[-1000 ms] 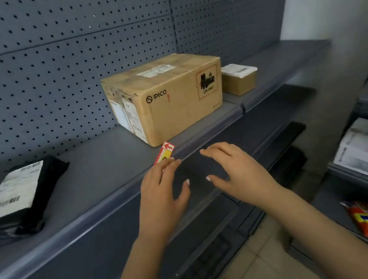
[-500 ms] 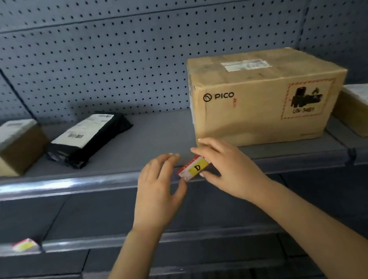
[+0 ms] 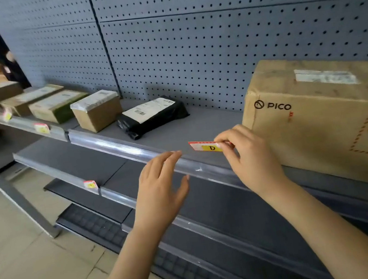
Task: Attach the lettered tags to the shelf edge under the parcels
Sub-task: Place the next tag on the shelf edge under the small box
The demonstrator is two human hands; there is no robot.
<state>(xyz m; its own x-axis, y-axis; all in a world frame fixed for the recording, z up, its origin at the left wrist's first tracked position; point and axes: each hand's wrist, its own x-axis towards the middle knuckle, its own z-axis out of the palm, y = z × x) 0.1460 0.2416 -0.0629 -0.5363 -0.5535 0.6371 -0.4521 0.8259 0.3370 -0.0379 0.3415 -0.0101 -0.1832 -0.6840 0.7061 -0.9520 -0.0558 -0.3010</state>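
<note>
Left hand (image 3: 159,187) off tag (image 3: 204,146), half-hidden.

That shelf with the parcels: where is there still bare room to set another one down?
The widest bare patch on the shelf lies between the black bag and the big PICO box. Leftward, from the small box on, the parcels sit nearly side by side.

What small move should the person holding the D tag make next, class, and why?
Probably lower the D tag into the clear strip along the shelf edge. The right hand pinches the tag just above that strip, beside the PICO box, and the open left hand hovers at the strip, free to steady it.
</note>
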